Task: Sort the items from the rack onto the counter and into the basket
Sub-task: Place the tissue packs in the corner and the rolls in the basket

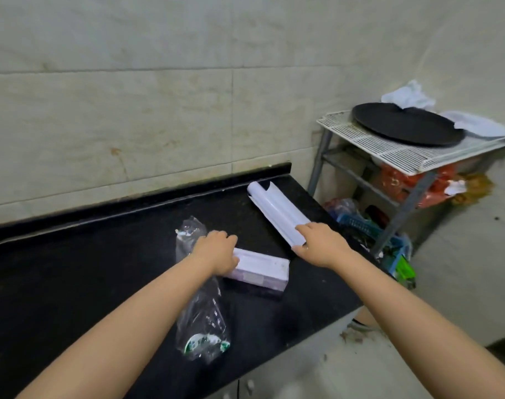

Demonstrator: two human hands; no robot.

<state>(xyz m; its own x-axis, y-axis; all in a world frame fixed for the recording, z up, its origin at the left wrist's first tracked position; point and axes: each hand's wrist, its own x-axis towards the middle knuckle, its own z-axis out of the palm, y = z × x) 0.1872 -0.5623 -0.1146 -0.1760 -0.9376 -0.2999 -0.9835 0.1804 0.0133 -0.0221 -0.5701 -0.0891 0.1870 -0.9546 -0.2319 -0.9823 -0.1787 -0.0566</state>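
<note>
A long white roll (277, 213) lies diagonally on the black counter (72, 272); my right hand (321, 246) grips its near end. A white and lilac box (259, 269) lies on the counter's middle, and my left hand (216, 251) is closed over its left end. Under my left forearm lies a clear plastic bag (203, 323) with green print. To the right stands a metal rack (406, 156) with a white wire top. A blue basket (360, 226) sits low beside the rack.
A round black tray (403, 125) and white cloths (409, 95) rest on the rack's top. Red and orange packets (403, 180) fill its middle shelf. A tiled wall runs behind the counter. The counter ends just right of the roll, with floor below.
</note>
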